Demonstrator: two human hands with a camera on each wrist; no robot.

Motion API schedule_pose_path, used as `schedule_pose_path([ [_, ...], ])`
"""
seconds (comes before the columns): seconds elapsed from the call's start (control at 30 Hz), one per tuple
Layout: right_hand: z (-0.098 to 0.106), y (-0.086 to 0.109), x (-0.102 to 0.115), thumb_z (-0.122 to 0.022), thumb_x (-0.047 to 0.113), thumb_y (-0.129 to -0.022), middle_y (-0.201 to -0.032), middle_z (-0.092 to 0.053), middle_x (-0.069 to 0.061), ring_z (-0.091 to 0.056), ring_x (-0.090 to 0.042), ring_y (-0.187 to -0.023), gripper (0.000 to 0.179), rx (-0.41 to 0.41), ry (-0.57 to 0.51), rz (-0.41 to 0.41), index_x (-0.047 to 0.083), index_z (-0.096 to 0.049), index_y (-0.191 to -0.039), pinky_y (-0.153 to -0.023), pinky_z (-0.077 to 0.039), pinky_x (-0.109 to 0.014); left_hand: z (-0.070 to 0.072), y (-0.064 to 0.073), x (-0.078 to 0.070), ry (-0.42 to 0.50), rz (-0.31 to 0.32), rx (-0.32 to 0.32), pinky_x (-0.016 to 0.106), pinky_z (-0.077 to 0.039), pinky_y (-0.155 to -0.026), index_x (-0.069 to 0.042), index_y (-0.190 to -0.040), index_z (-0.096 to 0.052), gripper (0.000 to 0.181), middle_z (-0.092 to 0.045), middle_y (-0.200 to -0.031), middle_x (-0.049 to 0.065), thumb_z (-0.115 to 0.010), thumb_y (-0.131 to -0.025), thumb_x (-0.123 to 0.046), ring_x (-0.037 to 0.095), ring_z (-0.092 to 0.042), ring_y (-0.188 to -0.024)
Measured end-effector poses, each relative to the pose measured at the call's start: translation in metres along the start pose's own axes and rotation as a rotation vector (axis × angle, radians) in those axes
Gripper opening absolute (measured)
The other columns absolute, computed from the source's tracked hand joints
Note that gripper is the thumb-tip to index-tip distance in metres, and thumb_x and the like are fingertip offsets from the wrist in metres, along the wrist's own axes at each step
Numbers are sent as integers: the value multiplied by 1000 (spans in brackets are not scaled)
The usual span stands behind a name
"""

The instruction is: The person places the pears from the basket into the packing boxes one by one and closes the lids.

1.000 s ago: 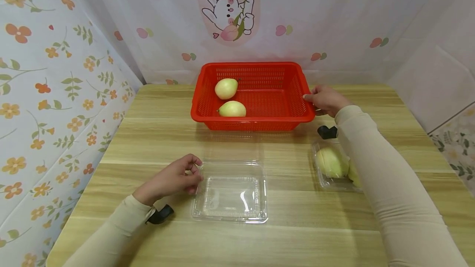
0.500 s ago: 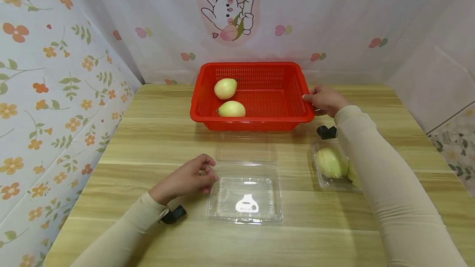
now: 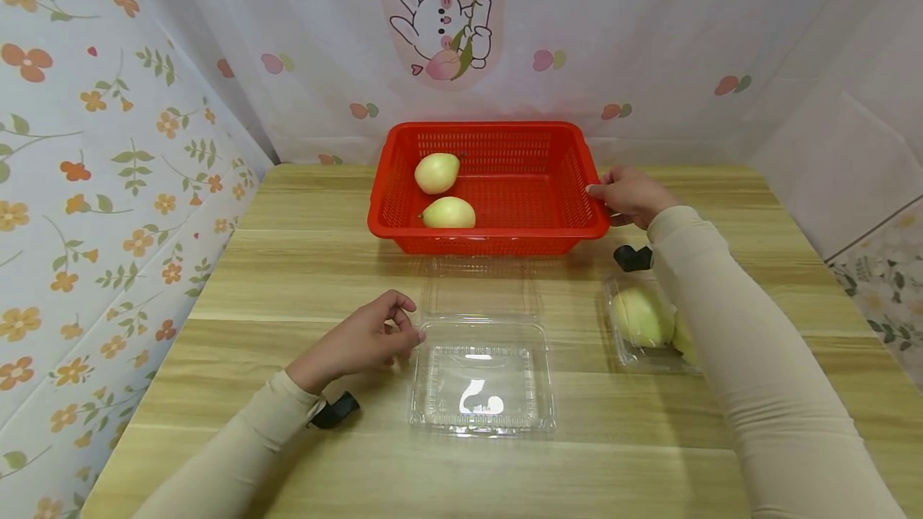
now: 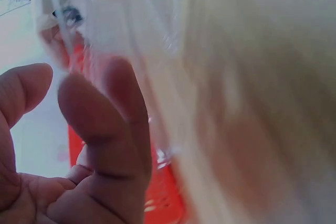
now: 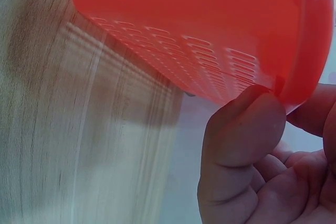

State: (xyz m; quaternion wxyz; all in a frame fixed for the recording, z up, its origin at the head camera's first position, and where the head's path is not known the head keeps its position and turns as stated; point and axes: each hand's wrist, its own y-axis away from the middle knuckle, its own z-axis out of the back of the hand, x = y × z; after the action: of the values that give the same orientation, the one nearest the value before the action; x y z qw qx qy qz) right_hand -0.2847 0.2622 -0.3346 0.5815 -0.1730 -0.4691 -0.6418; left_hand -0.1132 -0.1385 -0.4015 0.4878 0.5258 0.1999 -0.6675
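Note:
A clear plastic clamshell box [image 3: 481, 375] stands open on the table, its lid [image 3: 479, 287] laid back toward the red basket [image 3: 486, 247]. My left hand [image 3: 368, 343] is at the box's left edge, fingers loosely bent and apart from the thumb, with nothing between them in the left wrist view. With thumb and fingers, my right hand [image 3: 630, 195] grips the right rim of the basket; the right wrist view shows the fingertips under that rim [image 5: 315, 40]. Two pale yellow pears lie in the basket's left half, one behind [image 3: 437, 173] and one in front [image 3: 449, 213].
Right of the open box, a second clear box [image 3: 627, 355] holds pale yellow pears [image 3: 642, 317], partly hidden by my right sleeve [image 3: 750, 359]. A printed curtain [image 3: 310, 38] hangs behind the wooden table [image 3: 288, 263], and a flowered cloth [image 3: 94, 207] borders its left side.
The open clear box has slid right with my left hand beside it. Since then the left fingers have lifted slightly off its edge. The right hand keeps its hold on the basket.

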Motion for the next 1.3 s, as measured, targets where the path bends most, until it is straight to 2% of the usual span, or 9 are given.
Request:
schedule_pose_path([
  [0.17,0,0,-1,-50,23,-104,-118,-54,-24,-64,-24,-84,27,-2,-8,2,-1,-42,-114,-74,-58,-36,13,-1,-13,-147,-47,-91,27,-43,-58,-1,-120,-52,40,-59,-93,5,-70,-92,-24,20,-58,-71],
  [0.27,0,2,0,-50,23,-104,-118,-55,-24,-64,-23,-84,27,-4,-4,6,-1,-42,-113,-75,-58,-37,19,-2,-23,-210,-69,-125,29,-46,-60,-3,-117,-55,36,-60,-94,4,-69,-92,-24,19,-59,-74],
  [0.43,-1,3,1,-51,22,-104,-117,-54,-24,-63,-24,-85,26,-5,3,6,-1,-42,-112,-76,-58,-36,29,-5,-42,-271,-100,-149,34,-51,-65,-8,-113,-57,29,-61,-98,4,-68,-93,-26,20,-61,-84],
  [0.6,-1,2,1,-51,22,-104,-113,-56,-21,-64,-24,-84,26,-16,14,-2,-1,-43,-112,-77,-58,-38,39,-14,-62,-292,-135,-158,35,-53,-69,-7,-112,-57,25,-61,-99,6,-67,-94,-22,21,-62,-87],
  [0.73,0,1,1,-51,23,-104,-112,-58,-22,-66,-23,-81,26,-21,13,-7,0,-42,-112,-75,-59,-37,47,-25,-77,-299,-140,-173,34,-52,-72,-5,-112,-58,24,-62,-100,8,-67,-95,-19,23,-62,-86],
  [0.93,0,0,0,-52,24,-104,-113,-57,-22,-66,-23,-79,28,-21,6,-11,0,-42,-114,-73,-58,-35,67,-46,-101,-272,-62,-180,37,-49,-76,-10,-114,-57,26,-60,-106,7,-64,-95,-27,27,-58,-92],
  [1.07,0,0,-1,-52,24,-104,-112,-58,-22,-66,-22,-79,27,-22,4,-10,0,-42,-112,-72,-58,-35,78,-65,-113,-255,-50,-192,36,-48,-77,-8,-114,-55,27,-57,-109,9,-63,-95,-25,27,-53,-96],
  [1.17,0,0,-1,-52,23,-104,-112,-57,-22,-66,-21,-77,25,-23,-4,-6,0,-42,-111,-71,-59,-35,83,-79,-121,-288,-54,-207,36,-47,-79,-6,-114,-53,27,-55,-109,11,-62,-96,-24,26,-51,-97],
  [1.3,0,-1,-1,-51,22,-104,-112,-57,-23,-67,-21,-76,25,-25,-11,-1,0,-42,-111,-71,-59,-34,87,-96,-131,-391,-46,-219,37,-46,-83,-6,-116,-54,30,-57,-110,10,-61,-95,-26,26,-52,-98],
])
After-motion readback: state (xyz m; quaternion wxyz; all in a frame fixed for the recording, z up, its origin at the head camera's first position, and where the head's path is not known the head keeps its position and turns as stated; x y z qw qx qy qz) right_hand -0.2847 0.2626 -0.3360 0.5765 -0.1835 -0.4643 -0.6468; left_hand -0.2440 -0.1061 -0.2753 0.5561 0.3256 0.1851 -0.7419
